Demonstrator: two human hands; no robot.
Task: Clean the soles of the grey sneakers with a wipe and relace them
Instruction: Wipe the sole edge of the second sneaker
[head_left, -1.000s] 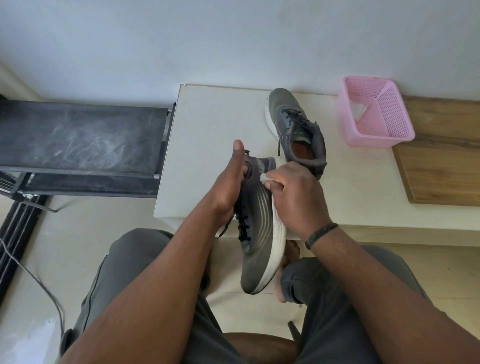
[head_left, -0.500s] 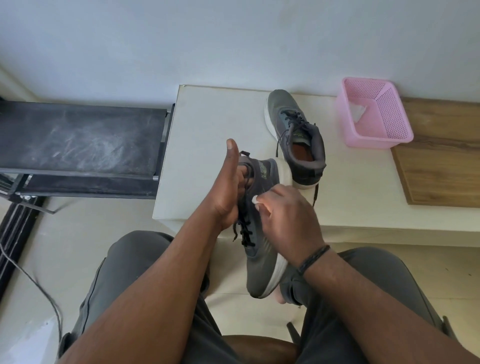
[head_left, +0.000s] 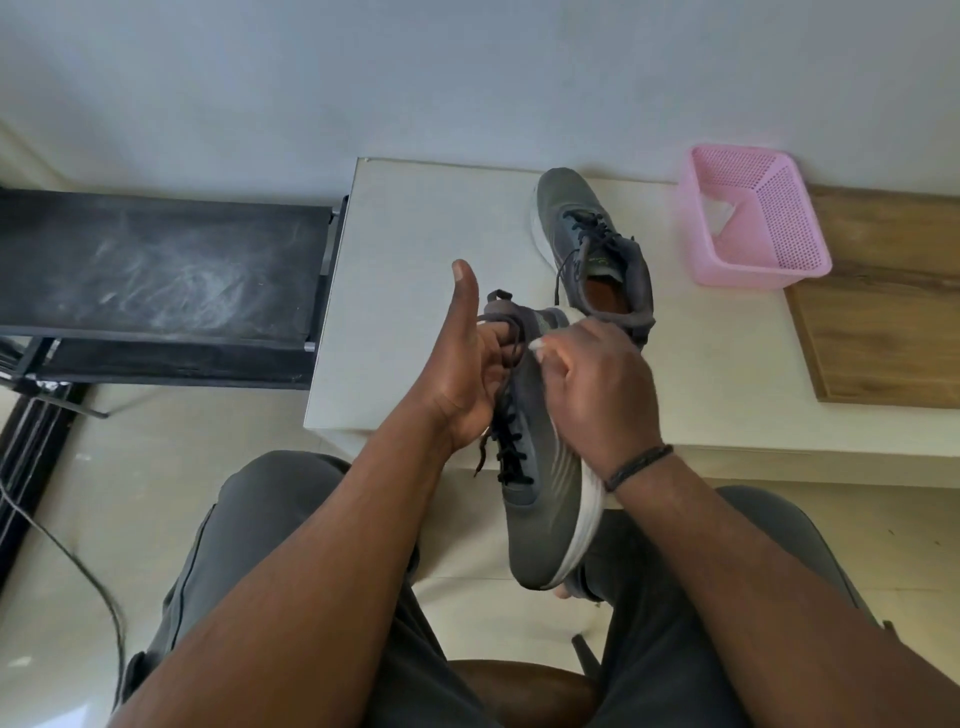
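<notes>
A grey sneaker (head_left: 540, 499) with a white sole and black laces is held on its side above my lap, toe pointing toward me. My left hand (head_left: 462, 374) grips it at the tongue, fingers in the laces, thumb raised. My right hand (head_left: 592, 384) presses a white wipe (head_left: 537, 345) against the sole edge near the heel; only a corner of the wipe shows. The second grey sneaker (head_left: 587, 244) stands upright on the white table (head_left: 415, 260), just beyond my hands.
A pink perforated basket (head_left: 753, 218) with a white scrap inside sits at the table's back right, beside a wooden board (head_left: 883, 322). A dusty black shelf (head_left: 156, 265) stands to the left. A cable (head_left: 78, 561) lies on the floor.
My right hand slid the wipe down along the sole edge and came back up toward the heel. The held sneaker tilted a little; the left hand's thumb lifted.
</notes>
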